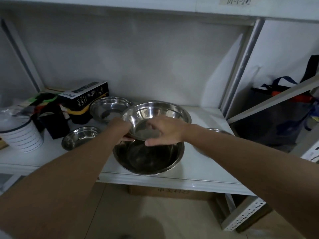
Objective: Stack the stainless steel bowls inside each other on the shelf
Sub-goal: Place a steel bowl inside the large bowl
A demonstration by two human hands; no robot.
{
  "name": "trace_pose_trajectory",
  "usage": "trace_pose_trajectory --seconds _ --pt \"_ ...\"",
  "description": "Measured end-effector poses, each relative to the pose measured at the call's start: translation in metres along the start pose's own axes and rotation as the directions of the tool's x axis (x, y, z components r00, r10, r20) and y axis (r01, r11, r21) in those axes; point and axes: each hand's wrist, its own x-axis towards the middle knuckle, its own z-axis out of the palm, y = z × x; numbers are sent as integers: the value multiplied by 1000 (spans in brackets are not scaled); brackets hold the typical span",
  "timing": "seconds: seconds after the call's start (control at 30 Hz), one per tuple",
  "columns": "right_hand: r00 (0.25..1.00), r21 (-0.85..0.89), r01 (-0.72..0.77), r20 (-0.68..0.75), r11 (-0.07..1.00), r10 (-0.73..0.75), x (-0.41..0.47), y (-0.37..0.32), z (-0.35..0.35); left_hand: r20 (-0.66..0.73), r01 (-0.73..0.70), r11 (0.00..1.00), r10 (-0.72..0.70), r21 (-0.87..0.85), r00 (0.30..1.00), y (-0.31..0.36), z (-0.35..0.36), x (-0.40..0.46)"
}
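A large steel bowl [148, 159] sits at the front edge of the white shelf [198, 169]. Tilted above its far rim is a medium steel bowl [151, 112], held by both hands. My left hand [120, 128] grips its left rim from below. My right hand [164, 131] clasps its near rim, thumb pointing left. A shallow steel dish [108, 107] lies behind to the left, and a small steel bowl [77, 137] rests at the left front. Another steel rim [217, 130] peeks out behind my right forearm.
A black and white spray bottle box [86, 95] lies at the back left, beside black items [55, 121] and a white ribbed container [20, 135]. A shelf post [241, 66] stands right; dark bags [276, 118] sit beyond it. A cardboard box [169, 193] lies under the shelf.
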Motion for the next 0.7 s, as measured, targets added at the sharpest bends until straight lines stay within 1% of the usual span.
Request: trace_pose_trajectory --seconds 0.03,0.07,0.1,0.13,0.17,0.2,0.23,0.27,0.3,0.37,0.4,0.43,0.5,0.53,0.6,0.63,0.7 --pt "997 58 -72 -18 996 73 1 5 1 5 5 1000 -5 11 1000 -1 -4 -2" --pt "984 55 -154 -87 987 158 2 12 3 5 6 1000 -6 27 1000 -3 -7 -2" --pt "950 6 -258 -182 966 254 3 20 6 2 3 998 -4 62 1000 -4 -10 -4" --pt "895 -5 -380 -254 925 366 3 29 10 3 -6 995 6 96 1000 -6 -12 -4" --pt "832 43 -486 -283 873 477 2 36 13 7 -19 992 18 122 1000 -7 -15 -4" --pt "777 135 -556 -267 820 571 2 42 15 12 -28 990 27 139 1000 -9 -16 -3" --pt "749 233 -582 -220 779 625 1 45 16 16 -33 987 31 158 999 -10 -17 -3" --pt "743 309 -584 -169 751 647 1 48 17 17 -37 983 35 181 999 -12 -19 -2" --pt "748 342 -579 -137 740 649 0 50 17 11 -35 976 34 215 999 -13 -20 0" --pt "763 324 -586 -86 742 640 -1 51 20 -3 -18 957 20 289 1000 -19 -22 5" --pt "772 300 -591 -57 748 633 0 50 22 -24 -21 935 32 354 999 -23 -23 8" --pt "781 279 -593 -29 755 624 1 50 25 -49 -44 886 75 462 996 -27 -25 10" --pt "789 266 -592 -2 761 614 5 51 31 -52 -111 719 201 686 978 -35 -28 15" --pt "792 263 -587 -9 766 610 8 52 33 -42 -137 636 258 759 965 -38 -29 16" --pt "804 250 -572 -15 781 594 15 54 37 -5 -175 503 337 847 942 -41 -30 18" --pt "809 235 -571 -8 787 588 17 55 39 6 -186 457 368 870 930 -42 -30 21" --pt "805 205 -584 22 786 592 19 58 44 6 -178 407 390 896 921 -45 -30 30"
